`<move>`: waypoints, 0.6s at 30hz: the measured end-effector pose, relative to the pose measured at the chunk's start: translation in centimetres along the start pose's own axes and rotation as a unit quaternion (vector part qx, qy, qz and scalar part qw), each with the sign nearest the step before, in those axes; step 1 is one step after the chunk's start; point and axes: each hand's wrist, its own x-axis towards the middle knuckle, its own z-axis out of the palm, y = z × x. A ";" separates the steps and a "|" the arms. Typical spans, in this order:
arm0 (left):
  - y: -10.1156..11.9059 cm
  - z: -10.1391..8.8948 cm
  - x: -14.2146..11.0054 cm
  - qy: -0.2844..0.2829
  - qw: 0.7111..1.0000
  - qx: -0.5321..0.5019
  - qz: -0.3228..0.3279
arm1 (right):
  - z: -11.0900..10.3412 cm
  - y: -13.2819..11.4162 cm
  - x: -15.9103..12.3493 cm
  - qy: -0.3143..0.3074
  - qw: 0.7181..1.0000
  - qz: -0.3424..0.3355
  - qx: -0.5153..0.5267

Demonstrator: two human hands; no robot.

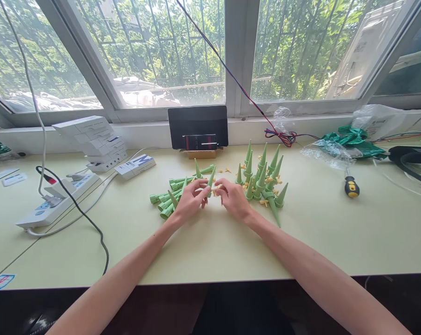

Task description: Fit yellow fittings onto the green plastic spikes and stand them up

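Note:
My left hand [191,199] is closed around a green plastic cone [212,177], its tip pointing up. Right beside it, my right hand [234,199] has its thumb and fingers pinched at a small yellow plastic piece [215,191], close to the cone's side. Whether the piece touches the cone is hard to make out. Green tubes with ribbed ends [166,211] lie in a pile by my left hand, with a few cones among them. To the right of my right hand several green cones [261,181] stand grouped, small yellow pieces scattered between them; one cone [273,211] lies tipped over.
A phone [200,142] leans on a dark tablet [198,122] at the back. White boxes [105,144] and a power strip [58,197] with cables lie left. A screwdriver [351,186], clear plastic wrap and green packaging [353,142] lie right. The table's front edge runs below my forearms.

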 end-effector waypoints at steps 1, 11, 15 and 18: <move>0.0 0.0 0.0 0.000 1.000 -0.001 0.000 | 0.0 0.0 0.0 0.000 1.000 0.001 -0.001; 0.1 0.1 -0.1 -0.007 1.000 0.003 0.005 | 0.0 -0.1 0.1 -0.005 1.000 0.022 0.017; 0.0 0.1 -0.1 -0.007 1.000 0.000 0.004 | 0.0 -0.1 0.0 -0.008 0.999 0.035 0.023; -0.4 0.0 0.1 0.007 1.000 -0.010 0.002 | 0.0 -0.1 0.0 -0.009 0.999 0.035 0.025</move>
